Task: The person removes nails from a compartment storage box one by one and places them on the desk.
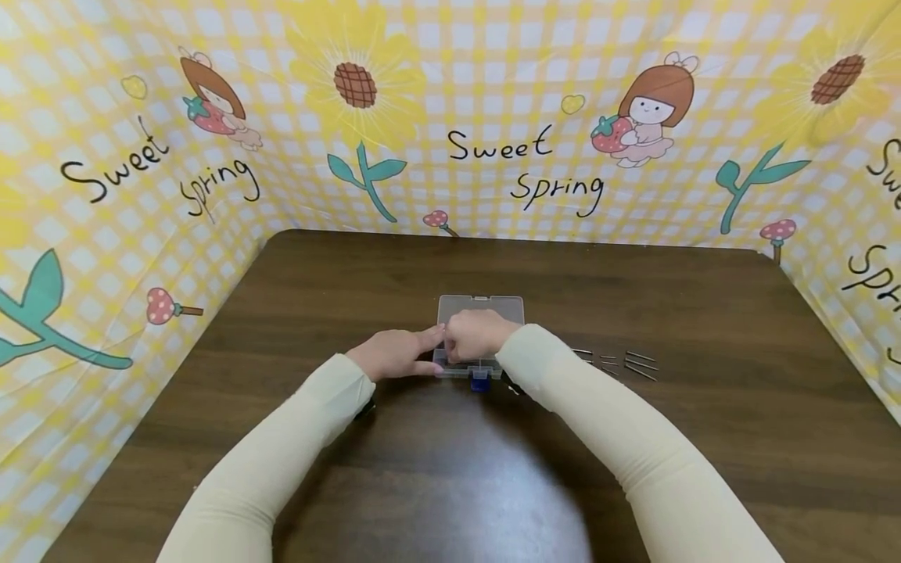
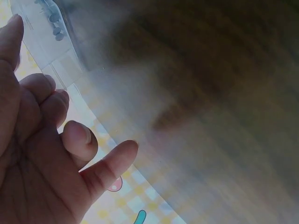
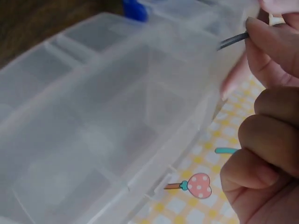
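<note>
A clear plastic box (image 1: 468, 374) with compartments stands on the table, its transparent lid (image 1: 482, 302) raised at the back. My right hand (image 1: 473, 335) is over the box, fingers curled. Between its thumb and index finger it pinches a thin, dark, nail-like metal piece (image 3: 233, 41), whose free end points at a compartment. My left hand (image 1: 394, 353) is at the box's left side, index finger and thumb stretched out to the wall. In the left wrist view, small round-headed metal pieces (image 2: 55, 23) show through the box's clear plastic.
Several thin metal pieces (image 1: 640, 366) lie in loose rows on the brown table (image 1: 436, 485) right of the box. A blue object (image 1: 481, 385) is at the box's front edge. A yellow checked cloth (image 1: 486, 94) hangs around the table's back and sides.
</note>
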### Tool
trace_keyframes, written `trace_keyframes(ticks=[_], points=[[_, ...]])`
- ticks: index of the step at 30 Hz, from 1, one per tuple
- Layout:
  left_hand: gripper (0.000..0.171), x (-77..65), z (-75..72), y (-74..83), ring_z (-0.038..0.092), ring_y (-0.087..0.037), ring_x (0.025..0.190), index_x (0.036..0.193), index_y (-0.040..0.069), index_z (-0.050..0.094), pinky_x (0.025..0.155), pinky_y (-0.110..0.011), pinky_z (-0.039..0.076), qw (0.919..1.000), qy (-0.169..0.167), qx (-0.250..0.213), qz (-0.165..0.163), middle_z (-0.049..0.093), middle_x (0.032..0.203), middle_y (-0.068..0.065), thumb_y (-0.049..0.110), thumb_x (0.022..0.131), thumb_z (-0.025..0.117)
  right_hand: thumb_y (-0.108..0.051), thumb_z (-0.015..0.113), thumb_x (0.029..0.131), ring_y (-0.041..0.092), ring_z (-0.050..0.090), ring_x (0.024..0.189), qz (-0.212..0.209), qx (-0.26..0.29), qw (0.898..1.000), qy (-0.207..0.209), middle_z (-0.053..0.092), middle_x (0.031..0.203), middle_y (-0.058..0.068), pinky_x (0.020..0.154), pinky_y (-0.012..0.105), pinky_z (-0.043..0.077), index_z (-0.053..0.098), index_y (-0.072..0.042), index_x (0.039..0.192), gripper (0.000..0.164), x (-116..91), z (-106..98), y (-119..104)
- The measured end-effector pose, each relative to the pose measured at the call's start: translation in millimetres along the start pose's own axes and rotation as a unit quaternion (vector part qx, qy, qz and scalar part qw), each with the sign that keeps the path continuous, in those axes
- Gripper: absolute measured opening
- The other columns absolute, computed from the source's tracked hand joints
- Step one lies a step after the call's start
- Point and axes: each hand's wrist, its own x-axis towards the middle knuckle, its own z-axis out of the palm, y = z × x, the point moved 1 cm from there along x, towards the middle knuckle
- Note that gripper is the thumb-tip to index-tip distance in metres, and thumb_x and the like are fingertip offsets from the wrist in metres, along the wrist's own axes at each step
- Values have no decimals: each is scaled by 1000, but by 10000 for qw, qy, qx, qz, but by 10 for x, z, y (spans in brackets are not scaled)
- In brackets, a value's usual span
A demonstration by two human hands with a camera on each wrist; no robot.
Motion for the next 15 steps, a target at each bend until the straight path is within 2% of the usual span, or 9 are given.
trace_keyframes(ticks=[3,6,9,15], points=[[74,10,1,-9,64,-27,98,152,9,25,91,-41,46,10000,-68,8,6,23,156,-7,44,95,54,-14,63,87,7,34,51,-31,215,9998,-46,36,53,-9,48,24,29,43,-20,56,38,-40,-58,39],[72,19,0,-18,53,-31,121,151,7,26,98,-43,42,9999,-75,59,43,22,156,-8,43,95,54,-12,61,87,7,27,47,-15,319,9994,-118,29,50,-8,45,23,23,37,-19,53,43,-110,-114,84],[72,28,4,-23,46,-31,128,151,6,27,102,-43,38,9999,-100,48,29,21,157,-8,43,95,54,-10,59,86,7,25,47,-17,274,9995,-153,27,50,-8,46,23,21,35,-19,52,43,-202,-146,152],[72,39,32,-30,41,-29,132,151,8,27,105,-43,35,9999,-109,-14,-9,21,157,-6,44,95,54,-7,57,82,7,25,50,76,263,9996,-87,27,51,-9,48,23,21,35,-21,52,40,-470,-165,352]])
